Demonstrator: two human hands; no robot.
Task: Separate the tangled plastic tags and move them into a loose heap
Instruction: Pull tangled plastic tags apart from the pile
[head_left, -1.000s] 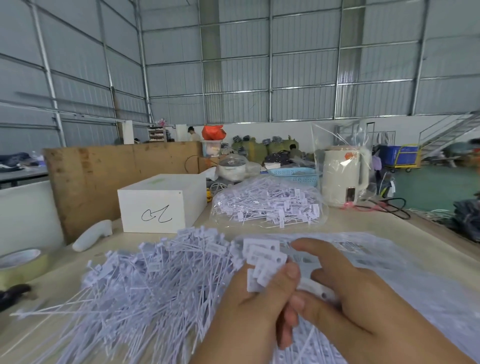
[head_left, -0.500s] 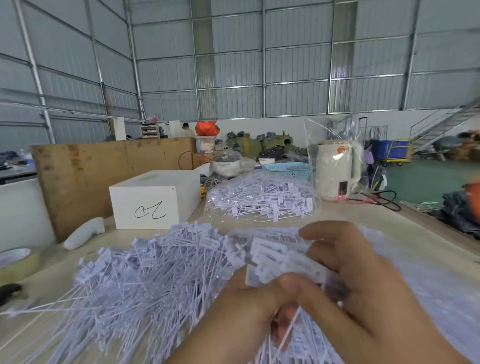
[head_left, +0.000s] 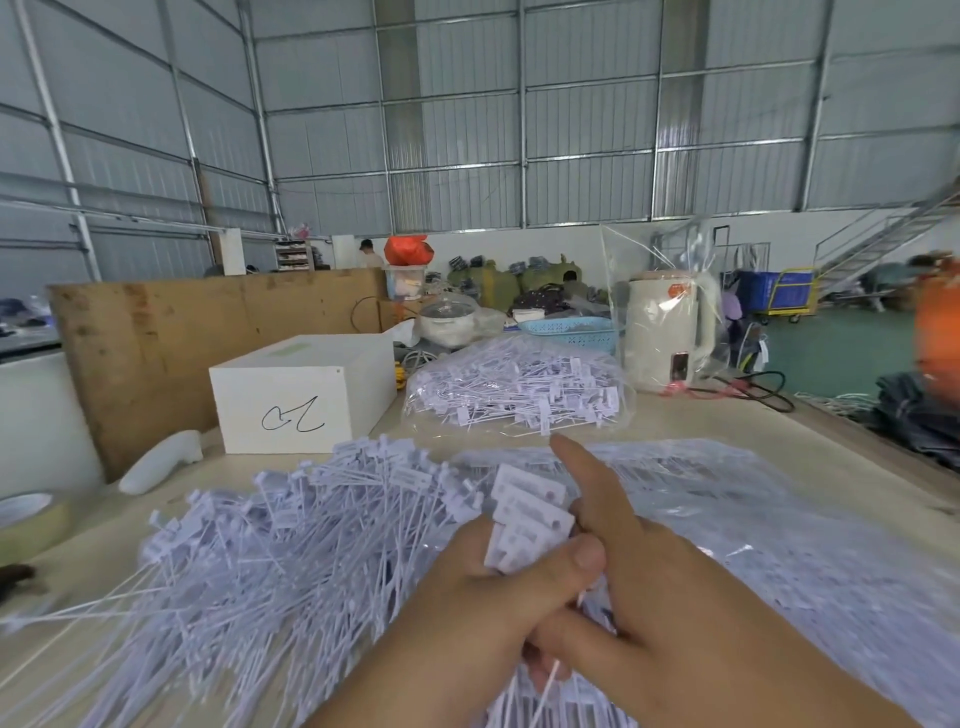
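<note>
A small bunch of white plastic tags (head_left: 530, 519) stands up between my two hands at the lower middle. My left hand (head_left: 478, 618) grips the bunch, thumb pressed across its stems. My right hand (head_left: 675, 597) holds the same bunch from the right, index finger raised behind the tag heads. To the left lies a big loose heap of tags (head_left: 249, 561) with long thin tails. A clear plastic sheet over more tags (head_left: 753, 519) spreads to the right.
A sealed clear bag of tags (head_left: 519, 389) lies behind, beside a white box (head_left: 301, 395) with a scribble. A cream kettle in plastic (head_left: 667, 332), a blue basket (head_left: 576, 332), a tape roll (head_left: 28, 519) and a wooden board (head_left: 156, 353) surround the table.
The camera tilted and shifted a little. My right index finger has lifted and now points up behind the tag heads; my left thumb has slid over the bunch.
</note>
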